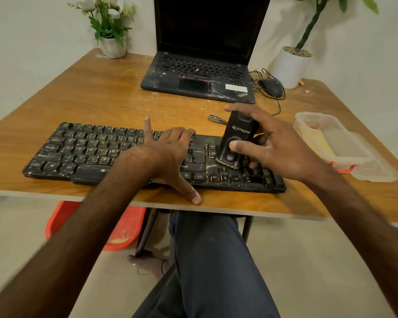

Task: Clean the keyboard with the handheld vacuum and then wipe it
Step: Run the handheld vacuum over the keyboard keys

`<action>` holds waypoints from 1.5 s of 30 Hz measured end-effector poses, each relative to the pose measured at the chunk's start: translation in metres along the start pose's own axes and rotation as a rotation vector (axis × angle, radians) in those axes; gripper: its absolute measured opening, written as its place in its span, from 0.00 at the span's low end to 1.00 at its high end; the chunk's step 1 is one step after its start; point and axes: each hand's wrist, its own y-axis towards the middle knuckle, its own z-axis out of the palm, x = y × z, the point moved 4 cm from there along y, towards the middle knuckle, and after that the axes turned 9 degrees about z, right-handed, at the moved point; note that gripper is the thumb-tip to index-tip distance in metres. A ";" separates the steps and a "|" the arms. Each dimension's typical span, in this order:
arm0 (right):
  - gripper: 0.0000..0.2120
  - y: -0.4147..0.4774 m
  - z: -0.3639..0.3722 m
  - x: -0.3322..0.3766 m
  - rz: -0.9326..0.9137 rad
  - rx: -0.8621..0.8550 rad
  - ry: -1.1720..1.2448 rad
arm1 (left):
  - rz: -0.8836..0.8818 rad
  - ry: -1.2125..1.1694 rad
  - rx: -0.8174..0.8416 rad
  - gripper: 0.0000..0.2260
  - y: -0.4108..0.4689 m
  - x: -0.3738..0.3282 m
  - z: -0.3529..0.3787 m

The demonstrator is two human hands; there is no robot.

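On the keyboard [90, 154], vacuum [238, 136] near-upright, nozzle [227, 162] down

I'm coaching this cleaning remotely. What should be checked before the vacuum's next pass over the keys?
1. Right hand grip on vacuum: wrapped round it, ok.
2. Vacuum's brush end on keyboard: touching right-hand keys, ok.
3. Left hand steadying keyboard: rests on its middle, ok.
4. Keys free of dust: pale specks on many, not ok.
5. Vacuum switched on: cannot tell.
6. Wiping cloth ready: yellow thing in plastic box, cannot tell.
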 end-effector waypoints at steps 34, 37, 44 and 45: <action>0.28 -0.024 0.012 0.027 -0.367 0.109 -0.314 | -0.051 0.104 0.022 0.69 0.003 -0.004 -0.005; 0.28 -0.012 0.007 0.021 -0.325 0.055 -0.355 | -0.057 0.110 0.028 0.69 0.004 -0.006 -0.006; 0.29 -0.004 0.020 0.034 -0.347 0.158 -0.264 | -0.056 0.108 0.040 0.68 0.002 -0.006 -0.005; 0.29 -0.001 0.019 0.036 -0.353 0.163 -0.284 | -0.056 0.111 0.041 0.67 0.001 -0.007 -0.006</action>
